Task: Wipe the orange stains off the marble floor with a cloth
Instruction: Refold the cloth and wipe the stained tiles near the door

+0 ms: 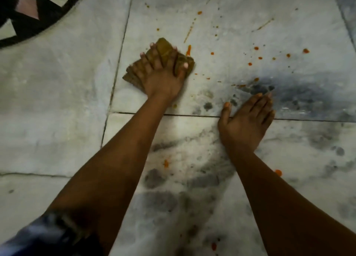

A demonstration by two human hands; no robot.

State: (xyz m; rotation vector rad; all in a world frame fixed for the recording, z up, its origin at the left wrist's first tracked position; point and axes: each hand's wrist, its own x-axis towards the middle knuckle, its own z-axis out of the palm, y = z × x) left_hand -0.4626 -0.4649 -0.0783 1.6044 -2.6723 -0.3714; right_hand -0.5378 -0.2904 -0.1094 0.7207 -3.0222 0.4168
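Grey-white veined marble floor (57,101) in big slabs fills the view, dark joints crossing it; it is the work surface, so everything sits flat on it. At 10 o'clock, top corner, a black round patterned mat (28,24) lies clear of the splatter.

Orange stains: main scatter of small orange drops and streaks (256,51) runs 12 to 2 o'clock on the far slab. Stray spots sit nearer the body, at 6 o'clock and 4 o'clock. Most are unwiped; task looks early.

Left hand (161,76), just above centre, is spread with fingers pressing down on a folded brown-olive cloth (165,49), pinning it to the marble. Flat pressure probably gives scrubbing contact, not a carry grip. Cloth sits left of the scatter, its right edge just beside a fat orange streak (188,50) at 12 o'clock, likely the next target.

Right hand (248,119) at 3 o'clock from centre lies flat, palm down, fingers extended and together, holding nothing, across a slab joint. Looks like a brace for body weight while leaning forward.

Blue patterned sleeve (38,236) shows blurred at 7 o'clock.
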